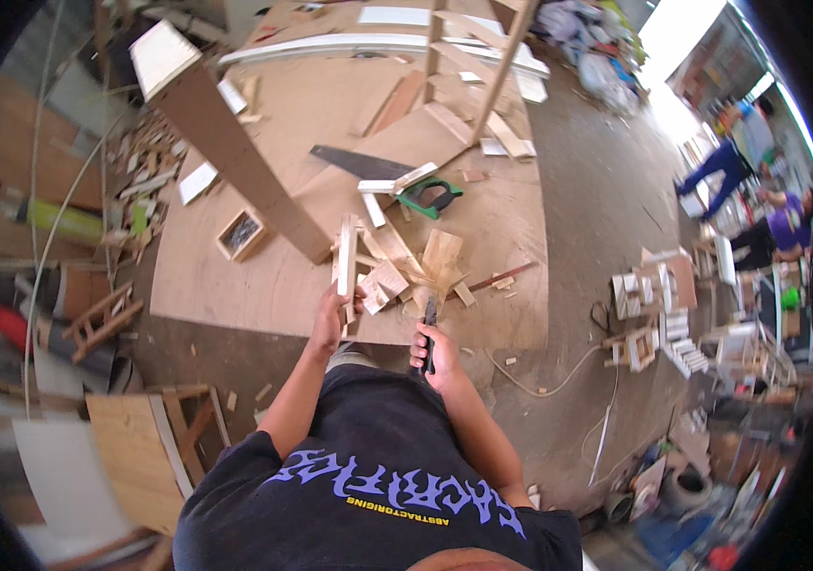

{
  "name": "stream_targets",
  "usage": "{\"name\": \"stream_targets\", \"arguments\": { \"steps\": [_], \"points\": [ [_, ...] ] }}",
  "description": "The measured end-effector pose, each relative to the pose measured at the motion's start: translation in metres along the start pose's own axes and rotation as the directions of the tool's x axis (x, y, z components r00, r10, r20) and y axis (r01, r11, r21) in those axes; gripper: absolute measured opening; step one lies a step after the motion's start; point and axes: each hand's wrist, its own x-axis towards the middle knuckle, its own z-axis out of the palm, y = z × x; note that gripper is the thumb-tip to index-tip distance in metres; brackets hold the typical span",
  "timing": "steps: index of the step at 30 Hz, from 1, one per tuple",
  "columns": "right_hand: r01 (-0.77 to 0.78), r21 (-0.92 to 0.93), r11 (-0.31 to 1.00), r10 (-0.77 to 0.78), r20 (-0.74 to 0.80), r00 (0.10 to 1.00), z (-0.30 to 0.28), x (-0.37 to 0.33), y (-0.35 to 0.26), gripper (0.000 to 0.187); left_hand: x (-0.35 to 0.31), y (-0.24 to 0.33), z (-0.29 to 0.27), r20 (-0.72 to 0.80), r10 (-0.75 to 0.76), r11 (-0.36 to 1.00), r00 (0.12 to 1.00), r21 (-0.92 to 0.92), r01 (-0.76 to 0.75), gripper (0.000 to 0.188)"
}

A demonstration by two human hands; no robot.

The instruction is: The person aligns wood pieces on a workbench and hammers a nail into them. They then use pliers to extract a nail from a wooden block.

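My left hand (pixel 329 322) is closed around the near end of a small wooden frame (pixel 347 255) that stands at the front edge of the work table. My right hand (pixel 438 355) grips dark-handled pliers (pixel 430 314), their jaws pointing away from me over the table edge. Between the two hands lie wooden offcuts, among them a pale block (pixel 385 283) and a flat piece (pixel 442 249). Farther back rests a handsaw (pixel 359 163) with a green handle, partly covered by white-faced strips. Whether the plier jaws hold anything is too small to tell.
A tall brown wooden column (pixel 245 157) slants over the table's left side, beside an open box (pixel 241 235) of small dark pieces. An upright wooden frame (pixel 497 71) stands at the back. A cable (pixel 545 391) crosses the floor; two people are far right.
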Motion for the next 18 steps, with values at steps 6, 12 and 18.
{"name": "stream_targets", "arguments": {
  "steps": [6, 12, 18],
  "points": [
    [-0.019, -0.246, 0.969, 0.036, 0.064, 0.997, 0.009, -0.027, 0.002, 0.016, -0.101, 0.048, 0.074, -0.009, 0.001, 0.887, 1.0, -0.461, -0.005, 0.063],
    [0.107, -0.502, 0.858, 0.034, 0.263, 0.964, 0.043, -0.05, 0.033, 0.021, -0.175, 0.058, 0.074, -0.047, -0.049, 0.847, 0.998, -0.531, 0.017, 0.084],
    [0.342, -0.574, 0.744, -0.128, 0.38, 0.916, 0.113, -0.065, 0.073, 0.026, -0.224, 0.06, 0.037, -0.05, 0.03, 0.852, 0.998, -0.521, -0.052, 0.075]
  ]
}}
